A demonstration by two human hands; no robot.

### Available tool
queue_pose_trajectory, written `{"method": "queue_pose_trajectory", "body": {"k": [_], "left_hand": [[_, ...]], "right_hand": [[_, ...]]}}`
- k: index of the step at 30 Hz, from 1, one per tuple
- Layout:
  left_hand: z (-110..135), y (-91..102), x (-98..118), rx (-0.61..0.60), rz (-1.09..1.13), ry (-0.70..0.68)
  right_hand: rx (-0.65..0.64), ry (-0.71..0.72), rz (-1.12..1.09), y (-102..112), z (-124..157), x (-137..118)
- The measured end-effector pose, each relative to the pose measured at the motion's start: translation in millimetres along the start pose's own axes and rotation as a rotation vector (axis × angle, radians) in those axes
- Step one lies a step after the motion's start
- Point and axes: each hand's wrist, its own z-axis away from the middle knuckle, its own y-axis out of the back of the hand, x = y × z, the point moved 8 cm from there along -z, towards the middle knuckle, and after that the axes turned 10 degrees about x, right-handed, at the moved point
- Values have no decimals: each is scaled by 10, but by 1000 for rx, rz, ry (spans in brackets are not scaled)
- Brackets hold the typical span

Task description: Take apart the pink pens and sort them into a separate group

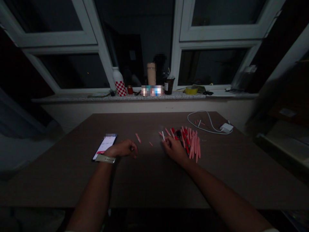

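Observation:
My left hand (123, 149) rests on the brown table (154, 187) with its fingers curled in, and nothing shows in them. It lies across the edge of a black smartphone (104, 147) with a lit screen, and a pale watch strap (105, 159) circles that wrist. My right hand (174, 149) pinches a thin white stick (163, 136) at its fingertips, right beside a heap of pink and red pens (188, 141). A short pink tube (138, 138) and a smaller pink piece (151, 144) lie between my hands.
A white charger (226, 128) with its looped cable (205, 124) lies at the table's far right, near several tiny pink pieces (199, 123). Behind the table's far edge, a windowsill (120, 96) holds bottles, cups and a yellow tape roll (191, 90).

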Motion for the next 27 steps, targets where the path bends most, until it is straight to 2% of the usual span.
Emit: {"method": "queue_pose_trajectory", "body": {"k": [2,3,6,10,12,15,21,27], "left_hand": [[-17,-32,39,-26,-41,-24],[-39,-22,84,6,-68,-47],[-125,38,301,231,-142,-132],[-223,-75,610,440,-181,-247],[-264,-172,691,469,-205,-283],[-311,-247,686,487,-207,-267],[-337,-253,655,497,-209,-247],[-295,-292,783,492,-153,-275]], "right_hand": [[6,-7,8,-1,-5,13],[8,-6,14,-3,-7,19],[-4,11,19,-22,-3,24],[-21,21,31,-35,9,7],[-20,8,40,-33,11,1],[-28,-17,37,-48,13,11],[-26,-2,32,-83,25,44],[-40,-31,52,-110,20,86]]}}
